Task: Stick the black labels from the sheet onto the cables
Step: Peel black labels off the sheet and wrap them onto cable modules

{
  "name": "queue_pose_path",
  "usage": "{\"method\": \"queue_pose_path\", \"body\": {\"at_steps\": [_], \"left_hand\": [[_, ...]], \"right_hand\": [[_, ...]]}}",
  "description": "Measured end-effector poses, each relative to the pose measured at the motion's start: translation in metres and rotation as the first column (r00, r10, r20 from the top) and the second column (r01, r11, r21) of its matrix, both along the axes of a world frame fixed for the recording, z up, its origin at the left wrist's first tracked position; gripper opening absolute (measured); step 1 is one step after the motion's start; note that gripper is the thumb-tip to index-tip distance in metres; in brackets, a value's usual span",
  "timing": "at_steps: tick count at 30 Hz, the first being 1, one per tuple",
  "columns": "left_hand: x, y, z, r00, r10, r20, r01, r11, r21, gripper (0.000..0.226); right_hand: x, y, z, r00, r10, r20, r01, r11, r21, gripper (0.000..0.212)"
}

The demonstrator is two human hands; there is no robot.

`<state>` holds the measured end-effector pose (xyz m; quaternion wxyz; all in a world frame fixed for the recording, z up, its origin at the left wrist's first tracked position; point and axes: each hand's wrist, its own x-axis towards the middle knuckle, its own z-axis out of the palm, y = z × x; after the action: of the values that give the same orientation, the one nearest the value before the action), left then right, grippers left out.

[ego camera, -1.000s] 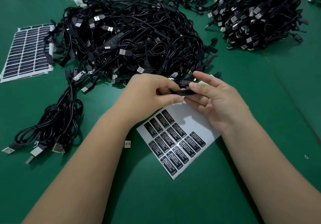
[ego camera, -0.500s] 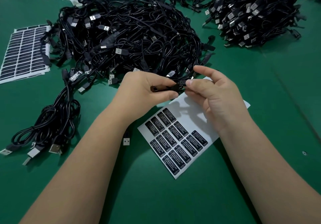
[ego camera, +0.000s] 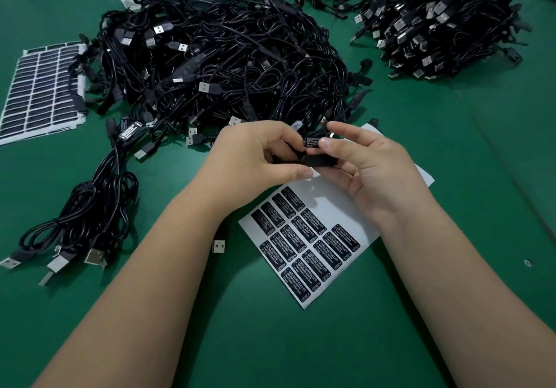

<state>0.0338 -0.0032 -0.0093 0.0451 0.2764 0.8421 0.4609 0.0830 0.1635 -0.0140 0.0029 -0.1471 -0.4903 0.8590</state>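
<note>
Fingers of both hands meet above the sheet (ego camera: 331,207): the left hand (ego camera: 255,158) curls round a black cable box (ego camera: 319,161), thumb under it, while the right hand (ego camera: 373,171) pinches a label (ego camera: 313,142) at the box's top edge, its other fingers loosely spread. Rows of black labels (ego camera: 304,246) lie on the sheet below. Behind sits a cable heap (ego camera: 225,62), a bundle (ego camera: 84,216) to the left, on green table (ego camera: 301,342).

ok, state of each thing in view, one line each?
left hand: grips the controller
right hand: pinches the label
label: partly pressed on
controller: held above the sheet
label sheet: flat, partly emptied
spare sheet: flat, full
cable pile: tangled
</note>
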Motion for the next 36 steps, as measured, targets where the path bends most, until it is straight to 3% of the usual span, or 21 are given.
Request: {"method": "queue_pose_path", "body": {"at_steps": [5, 14, 21, 26, 28, 30, 36], "left_hand": [[0.001, -0.001, 0.002, 0.999, 0.018, -0.030, -0.017, 0.999, 0.037, 0.026], [0.000, 0.001, 0.000, 0.992, 0.086, -0.088, -0.085, 0.996, 0.017, 0.034], [0.003, 0.003, -0.002, 0.984, 0.106, -0.146, -0.105, 0.994, 0.014, 0.015], [0.005, 0.006, 0.000, 0.978, 0.083, -0.189, -0.085, 0.996, -0.001, 0.054], [0.004, 0.006, -0.002, 0.981, 0.097, -0.165, -0.097, 0.995, 0.004, 0.047], [0.002, 0.007, -0.004, 0.983, 0.114, -0.145, -0.114, 0.993, 0.009, 0.025], [0.003, 0.007, -0.004, 0.984, 0.126, -0.125, -0.126, 0.992, 0.003, 0.024]], "right_hand": [[0.001, 0.000, 0.002, 1.000, -0.004, 0.026, 0.005, 0.999, -0.048, 0.043], [0.004, -0.001, -0.002, 0.998, -0.054, -0.043, 0.063, 0.961, 0.269, 0.029], [0.002, -0.004, -0.003, 0.997, -0.073, -0.006, 0.073, 0.970, 0.233, 0.031], [0.001, -0.005, -0.005, 0.995, -0.101, -0.003, 0.100, 0.982, 0.163, 0.031], [0.001, -0.006, -0.006, 0.994, -0.109, -0.020, 0.111, 0.980, 0.168, 0.032], [0.000, -0.006, -0.008, 0.992, -0.124, -0.036, 0.129, 0.970, 0.207, 0.032], [0.000, -0.006, -0.013, 0.987, -0.152, -0.058, 0.163, 0.929, 0.331, 0.032]]}}
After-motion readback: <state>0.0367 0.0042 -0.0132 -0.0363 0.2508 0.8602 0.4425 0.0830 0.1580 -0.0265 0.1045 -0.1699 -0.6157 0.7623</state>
